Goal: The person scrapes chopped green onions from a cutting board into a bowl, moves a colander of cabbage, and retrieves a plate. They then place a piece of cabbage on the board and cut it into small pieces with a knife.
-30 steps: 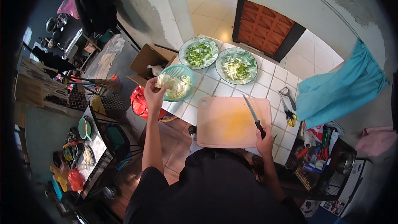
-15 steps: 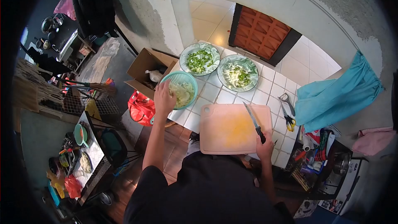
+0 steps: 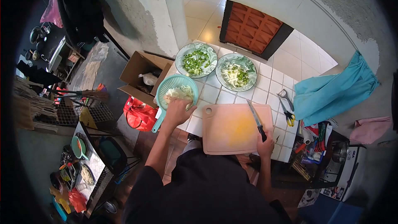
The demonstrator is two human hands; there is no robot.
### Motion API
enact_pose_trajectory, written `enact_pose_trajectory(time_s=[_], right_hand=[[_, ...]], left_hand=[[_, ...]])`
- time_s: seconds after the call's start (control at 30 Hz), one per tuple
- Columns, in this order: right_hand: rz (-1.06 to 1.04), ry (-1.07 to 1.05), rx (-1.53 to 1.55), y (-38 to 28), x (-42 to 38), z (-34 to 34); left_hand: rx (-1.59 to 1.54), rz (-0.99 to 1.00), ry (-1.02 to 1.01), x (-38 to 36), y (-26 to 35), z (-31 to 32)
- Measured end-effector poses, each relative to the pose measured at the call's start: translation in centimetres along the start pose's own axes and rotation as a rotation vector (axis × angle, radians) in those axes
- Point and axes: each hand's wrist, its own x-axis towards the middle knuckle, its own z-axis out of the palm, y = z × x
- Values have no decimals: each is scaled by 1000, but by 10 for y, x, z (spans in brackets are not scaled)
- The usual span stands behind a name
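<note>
My left hand (image 3: 178, 111) reaches into the near side of a green colander (image 3: 161, 92), its fingers closed around pale shredded vegetable (image 3: 183, 93). In my right hand (image 3: 265, 144) is the black handle of a knife (image 3: 255, 116), whose blade points up and left over the right side of a pink cutting board (image 3: 215, 135). Yellowish stains mark the board. Behind it stand two patterned plates: the left plate (image 3: 180, 67) holds chopped green pieces, the right plate (image 3: 226, 84) pale shreds with green pieces.
Scissors with yellow handles (image 3: 290, 118) and a peeler (image 3: 284, 95) lie on the white tiled table (image 3: 263, 84). An open cardboard box (image 3: 134, 68) and a red bag (image 3: 139, 116) are at the left. A teal cloth (image 3: 331, 95) hangs at the right.
My left hand has moved down and right, from the colander's left rim into its near side. The colander has turned, and its handle now shows at the lower left. My right hand still holds the knife.
</note>
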Motion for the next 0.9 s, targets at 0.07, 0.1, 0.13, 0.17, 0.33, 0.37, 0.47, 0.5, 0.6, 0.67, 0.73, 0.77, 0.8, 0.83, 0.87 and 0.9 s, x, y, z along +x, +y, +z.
enact_pose_trajectory(time_s=[0.07,0.1,0.13,0.17,0.33,0.37,0.47,0.5,0.6,0.67,0.73,0.77,0.8,0.83,0.87,0.9], right_hand=[[26,-4,-4,0,0,1],[32,5,-8,1,-2,2],[37,14,-11,1,-3,3],[43,18,-10,2,-4,4],[53,27,-10,-7,-6,0],[54,29,-6,-6,-6,0],[33,27,-2,-1,-5,2],[22,32,7,-1,-5,1],[-1,43,31,4,-5,2],[-10,49,46,8,-4,3],[4,30,76,7,-3,1],[4,27,80,6,-3,0],[0,17,64,5,-3,-2],[-2,8,47,5,-3,-3],[2,9,47,7,-3,-3],[-31,14,53,10,-3,-2]], left_hand=[[11,-6,48,-1,2,1],[23,-18,96,-3,3,2],[24,-11,92,-3,1,3],[-21,-16,126,-4,-2,6],[-169,-143,114,-5,-4,-4],[-226,-182,223,-5,-5,-5],[-338,-207,442,-4,-20,-6],[-472,-199,552,-1,-24,-12],[-679,-168,735,1,-28,-35],[-750,-145,806,1,-21,-47],[-1270,-216,811,2,-14,-54],[-1383,-250,727,-5,-10,-58],[-1379,-249,726,-9,-5,-58],[-1517,-267,645,-11,2,-56],[-1654,-286,558,-12,10,-53],[-1712,-340,476,-11,19,-48]])
